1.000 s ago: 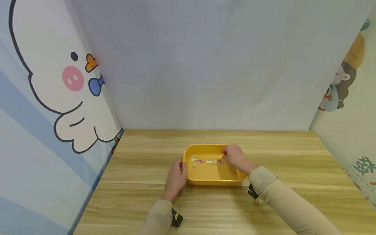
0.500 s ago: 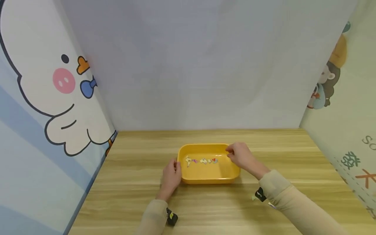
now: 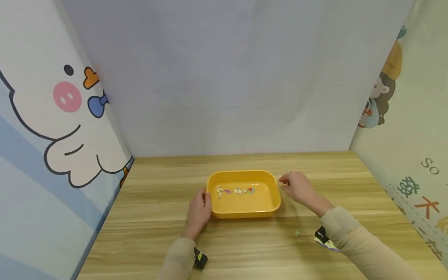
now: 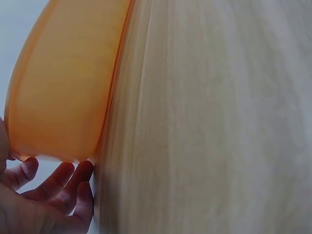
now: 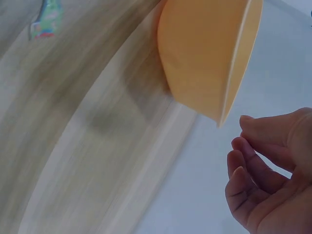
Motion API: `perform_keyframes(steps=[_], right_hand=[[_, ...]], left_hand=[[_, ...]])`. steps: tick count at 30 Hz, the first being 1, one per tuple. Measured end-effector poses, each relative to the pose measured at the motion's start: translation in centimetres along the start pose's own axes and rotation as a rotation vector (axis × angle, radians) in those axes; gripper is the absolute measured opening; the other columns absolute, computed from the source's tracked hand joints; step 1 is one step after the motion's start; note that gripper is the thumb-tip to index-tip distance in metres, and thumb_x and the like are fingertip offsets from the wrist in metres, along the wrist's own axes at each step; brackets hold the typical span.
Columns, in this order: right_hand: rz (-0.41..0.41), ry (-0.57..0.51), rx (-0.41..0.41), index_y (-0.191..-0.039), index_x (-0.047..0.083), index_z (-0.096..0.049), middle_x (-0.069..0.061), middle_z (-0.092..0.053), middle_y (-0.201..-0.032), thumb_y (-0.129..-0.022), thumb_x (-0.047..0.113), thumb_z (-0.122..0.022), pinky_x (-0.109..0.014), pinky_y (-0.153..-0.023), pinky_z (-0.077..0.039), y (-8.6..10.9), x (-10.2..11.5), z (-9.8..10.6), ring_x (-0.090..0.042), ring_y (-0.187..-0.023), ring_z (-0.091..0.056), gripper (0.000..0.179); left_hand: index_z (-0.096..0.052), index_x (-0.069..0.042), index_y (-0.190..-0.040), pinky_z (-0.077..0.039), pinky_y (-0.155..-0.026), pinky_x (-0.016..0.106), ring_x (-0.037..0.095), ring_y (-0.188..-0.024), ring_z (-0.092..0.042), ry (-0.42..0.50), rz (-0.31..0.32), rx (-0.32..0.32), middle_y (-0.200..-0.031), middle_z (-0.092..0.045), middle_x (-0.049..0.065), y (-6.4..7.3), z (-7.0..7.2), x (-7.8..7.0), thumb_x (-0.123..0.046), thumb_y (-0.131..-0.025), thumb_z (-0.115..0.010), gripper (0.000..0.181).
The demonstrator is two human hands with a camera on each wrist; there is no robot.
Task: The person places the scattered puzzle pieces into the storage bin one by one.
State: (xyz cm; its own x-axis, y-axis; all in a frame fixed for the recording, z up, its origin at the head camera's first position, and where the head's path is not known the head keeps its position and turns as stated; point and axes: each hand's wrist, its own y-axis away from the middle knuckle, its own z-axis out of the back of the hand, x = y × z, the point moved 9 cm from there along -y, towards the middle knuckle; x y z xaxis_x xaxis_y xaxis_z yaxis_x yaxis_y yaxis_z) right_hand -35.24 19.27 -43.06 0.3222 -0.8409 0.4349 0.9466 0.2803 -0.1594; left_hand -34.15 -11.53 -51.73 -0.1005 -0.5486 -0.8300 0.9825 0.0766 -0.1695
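Note:
A yellow plastic tray [image 3: 245,213] sits on the table with a row of several small coloured cutout pieces [image 3: 238,191] on its floor. At the tray's left end my left hand [image 3: 199,210] holds its wall; in the left wrist view the fingertips [image 4: 63,170] touch the end wall, with the thumb by the rim. My right hand [image 3: 301,188] hovers just beyond the tray's right end, apart from it. Its fingers are loosely curled and nothing shows between them in the right wrist view.
On the wood-grain table [image 3: 157,186] lie a small green piece [image 3: 297,233] and a pale piece with a purple edge [image 3: 327,245], partly covered by the right wrist's camera. A plain grey-white backdrop [image 3: 224,97] rises behind, with printed panels at both sides.
My right hand has moved out of the tray, over its right end, to the right. The left hand stays at the tray's left end. The head view has swung a little to the right.

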Motion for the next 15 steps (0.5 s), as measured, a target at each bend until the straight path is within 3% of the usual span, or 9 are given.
perform_keyframes(steps=[8,15], right_hand=[[-0.028,0.027,0.025,-0.096,-0.003,-0.069,-0.014,-0.067,-0.092,-0.082,0.0,-0.069,-0.043,-0.073,-0.051,1.5,-1.8,-0.2,-0.029,-0.084,-0.063,0.015],[-0.012,0.079,0.068,-0.083,0.002,-0.069,-0.002,-0.065,-0.076,-0.079,0.004,-0.071,-0.039,-0.066,-0.05,3.5,-2.5,-1.1,-0.021,-0.072,-0.061,0.005]], left_hand=[[-0.052,-0.007,-0.095,-0.05,-0.066,0.034,0.02,-0.08,-0.058,-0.018,0.012,0.0,-0.089,-0.06,0.008,-0.5,0.0,0.0,-0.017,-0.1,-0.046,0.012],[-0.052,-0.007,-0.093,-0.05,-0.063,0.032,0.02,-0.078,-0.057,-0.006,0.017,0.012,-0.087,-0.059,0.008,-0.2,0.0,0.2,-0.015,-0.1,-0.047,0.012]])
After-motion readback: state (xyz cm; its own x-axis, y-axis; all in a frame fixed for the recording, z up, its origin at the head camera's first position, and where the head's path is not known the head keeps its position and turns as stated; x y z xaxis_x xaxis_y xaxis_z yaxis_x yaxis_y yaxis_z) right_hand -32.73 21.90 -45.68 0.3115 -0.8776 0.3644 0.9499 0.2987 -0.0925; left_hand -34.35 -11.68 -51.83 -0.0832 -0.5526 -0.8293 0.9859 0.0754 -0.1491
